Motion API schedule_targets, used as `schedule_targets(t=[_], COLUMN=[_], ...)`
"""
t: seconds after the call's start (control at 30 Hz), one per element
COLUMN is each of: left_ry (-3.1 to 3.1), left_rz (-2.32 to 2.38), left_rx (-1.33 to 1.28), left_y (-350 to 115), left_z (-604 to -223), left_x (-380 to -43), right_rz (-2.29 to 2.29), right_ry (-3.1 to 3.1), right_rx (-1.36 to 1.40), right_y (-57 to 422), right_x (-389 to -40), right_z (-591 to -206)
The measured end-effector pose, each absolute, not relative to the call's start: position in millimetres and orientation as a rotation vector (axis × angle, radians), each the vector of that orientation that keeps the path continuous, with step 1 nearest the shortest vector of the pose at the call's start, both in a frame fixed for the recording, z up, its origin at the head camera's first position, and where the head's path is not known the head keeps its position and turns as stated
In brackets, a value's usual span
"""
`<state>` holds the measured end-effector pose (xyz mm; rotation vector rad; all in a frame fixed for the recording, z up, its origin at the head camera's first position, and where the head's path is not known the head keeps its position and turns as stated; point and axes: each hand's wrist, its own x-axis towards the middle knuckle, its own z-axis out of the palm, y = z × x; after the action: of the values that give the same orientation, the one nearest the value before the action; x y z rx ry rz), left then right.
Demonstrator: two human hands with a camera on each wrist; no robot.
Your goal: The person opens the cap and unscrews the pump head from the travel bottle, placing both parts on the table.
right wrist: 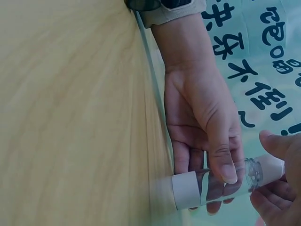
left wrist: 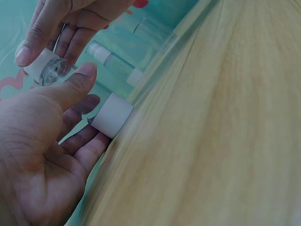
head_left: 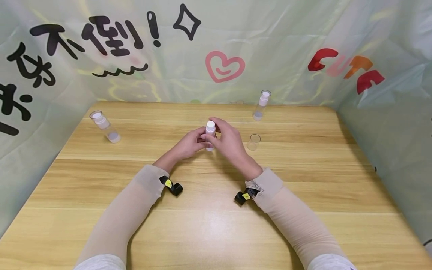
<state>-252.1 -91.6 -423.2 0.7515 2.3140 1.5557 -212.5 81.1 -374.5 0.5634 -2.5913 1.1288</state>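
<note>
1. Both hands gripped a clear bottle [head_left: 210,126] over the table [head_left: 209,232], midway between the side edges and nearer the far edge.
2. The left hand [head_left: 189,144] had its thumb and fingers round the clear body.
3. The right hand [head_left: 231,143] pinched the white top [right wrist: 271,168].
4. Whether the white base [right wrist: 186,190] touched the table was hard to judge.
5. A clear cap [head_left: 253,144] stood just beyond the right hand, toward the right edge.
6. A second bottle [head_left: 105,126] stood near the far left corner, a third bottle [head_left: 261,105] near the far edge, right of centre.
</note>
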Motion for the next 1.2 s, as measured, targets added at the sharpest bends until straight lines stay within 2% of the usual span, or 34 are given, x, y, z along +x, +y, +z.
schedule_targets(t=[0.23, 1.2], left_ry=[2.314, 2.301], left_rz=[1.549, 1.555], left_rx=[0.760, 0.740], left_y=[-92.2, -92.6], left_z=[-423.9, -424.3], left_x=[-252.3, -252.1], right_rz=[1.143, 1.548], right_ry=[-2.602, -2.598], right_rx=[0.545, 0.795], right_y=[81.9, 104.8], right_x=[-214.1, -231.0], right_z=[-375.8, -371.3])
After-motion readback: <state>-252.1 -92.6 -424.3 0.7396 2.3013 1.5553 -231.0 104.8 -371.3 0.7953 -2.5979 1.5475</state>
